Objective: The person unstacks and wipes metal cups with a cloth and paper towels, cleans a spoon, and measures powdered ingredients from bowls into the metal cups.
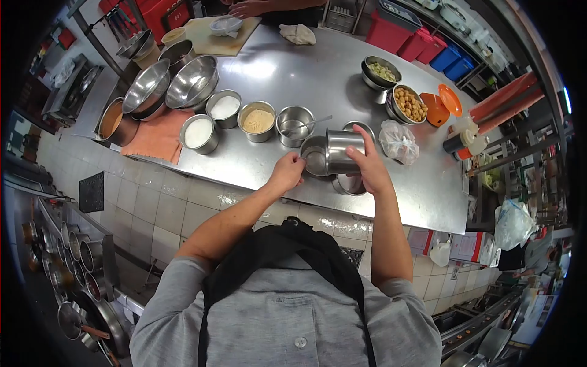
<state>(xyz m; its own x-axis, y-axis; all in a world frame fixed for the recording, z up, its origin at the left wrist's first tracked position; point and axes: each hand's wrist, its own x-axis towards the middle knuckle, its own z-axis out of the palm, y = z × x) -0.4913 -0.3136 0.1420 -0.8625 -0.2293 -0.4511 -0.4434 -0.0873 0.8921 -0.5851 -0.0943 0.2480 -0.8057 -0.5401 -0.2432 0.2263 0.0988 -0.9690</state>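
Note:
My right hand point(369, 160) is wrapped round a steel pot point(344, 151), tipped on its side with its mouth toward the left. That mouth is over a second round steel container point(314, 160). At this container's left rim my left hand point(290, 170) is closed, its fingers pinched; what they hold is too small to make out. Below the tilted pot stands another steel container point(350, 185), partly hidden by it. Just left, a steel pot point(295, 126) has a spoon in it. Farther left stand a pot of yellowish powder point(257, 121) and two pots of white powder point(199, 133).
Large steel bowls point(192, 82) and an orange cloth point(160, 136) lie at the left. At the right are food bowls point(409, 104), a plastic bag point(398, 142) and an orange scale point(435, 110). Another person's hand point(247, 8) is across the table point(306, 67).

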